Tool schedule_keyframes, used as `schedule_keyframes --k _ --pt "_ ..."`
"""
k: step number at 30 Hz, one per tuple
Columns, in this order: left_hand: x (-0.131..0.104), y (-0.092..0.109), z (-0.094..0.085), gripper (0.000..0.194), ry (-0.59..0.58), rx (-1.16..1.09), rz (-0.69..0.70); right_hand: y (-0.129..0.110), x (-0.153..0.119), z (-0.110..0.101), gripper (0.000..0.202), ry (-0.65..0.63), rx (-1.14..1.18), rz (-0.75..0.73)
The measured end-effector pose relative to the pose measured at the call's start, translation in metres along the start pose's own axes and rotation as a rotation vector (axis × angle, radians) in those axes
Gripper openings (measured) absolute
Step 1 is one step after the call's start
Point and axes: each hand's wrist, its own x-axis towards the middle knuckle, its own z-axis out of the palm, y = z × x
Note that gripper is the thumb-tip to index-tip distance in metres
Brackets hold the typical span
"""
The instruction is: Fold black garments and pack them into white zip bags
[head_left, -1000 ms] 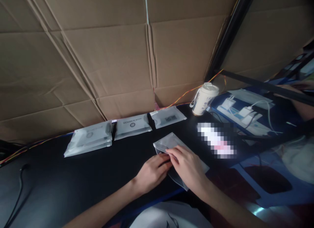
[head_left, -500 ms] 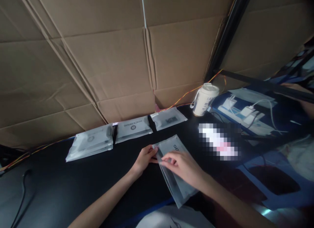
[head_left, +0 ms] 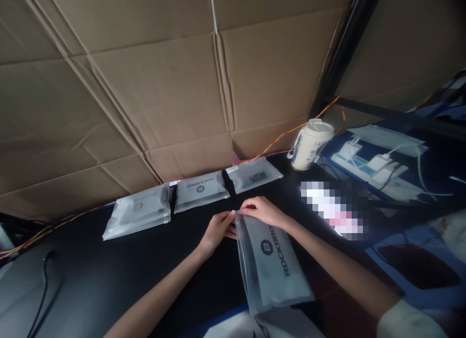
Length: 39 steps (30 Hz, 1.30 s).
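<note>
A frosted zip bag [head_left: 273,265] with dark ROCKBROS lettering hangs tilted over the table's near edge, something flat inside it. My left hand [head_left: 217,232] pinches its far left corner between thumb and fingers. Right beside it, my right hand [head_left: 262,211] is closed on the same end of the bag, thumb and fingertip together. The two hands nearly touch at that corner. What the fingertips grip exactly is too small to make out.
Along the cardboard wall [head_left: 174,85] lie a stack of similar bags [head_left: 140,209], a ROCKBROS bag [head_left: 200,188] and another bag [head_left: 255,175]. A lidded paper cup [head_left: 312,144] stands at the back right, near a power strip [head_left: 367,168] with chargers. A blurred-out bright object [head_left: 333,209] lies to the right.
My right hand has moved from the bag's middle up to its far corner, beside my left hand. The bag's printed face now shows more fully. The view has shifted slightly.
</note>
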Motion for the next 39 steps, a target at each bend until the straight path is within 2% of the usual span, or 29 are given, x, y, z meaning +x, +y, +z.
schedule_keyframes --k 6,9,11,14,17,20,28,30,35,39 --pt "0.009 -0.005 0.004 0.046 0.089 0.079 0.017 0.001 -0.001 0.012 0.018 0.169 -0.033 -0.016" --pt "0.005 -0.012 0.012 0.043 0.119 0.129 0.009 0.007 0.0 0.015 0.018 0.251 -0.091 -0.025" --pt "-0.01 -0.018 0.019 0.041 0.09 0.155 -0.019 0.013 0.0 0.014 0.02 0.313 -0.144 -0.013" --pt "-0.046 -0.03 0.032 0.043 -0.028 0.17 -0.104 0.019 0.0 0.008 0.022 0.376 -0.224 0.004" --pt "-0.082 -0.043 0.04 0.046 -0.143 0.147 -0.208 0.023 -0.001 0.008 0.023 0.386 -0.293 0.003" --pt "-0.101 -0.051 0.041 0.046 -0.177 0.119 -0.288 0.024 -0.002 0.016 0.023 0.365 -0.346 -0.01" --pt "-0.098 -0.056 0.043 0.042 -0.218 0.188 -0.293 0.014 -0.008 0.024 0.025 0.334 -0.49 -0.026" --pt "-0.099 -0.054 0.043 0.041 -0.226 0.206 -0.292 0.009 -0.021 0.028 0.028 0.359 -0.527 -0.018" --pt "-0.099 -0.044 0.035 0.038 -0.207 0.357 -0.207 0.0 -0.069 0.054 0.067 0.453 -0.719 0.035" --pt "-0.096 -0.039 0.031 0.035 -0.201 0.426 -0.196 -0.003 -0.086 0.068 0.07 0.411 -0.78 0.105"
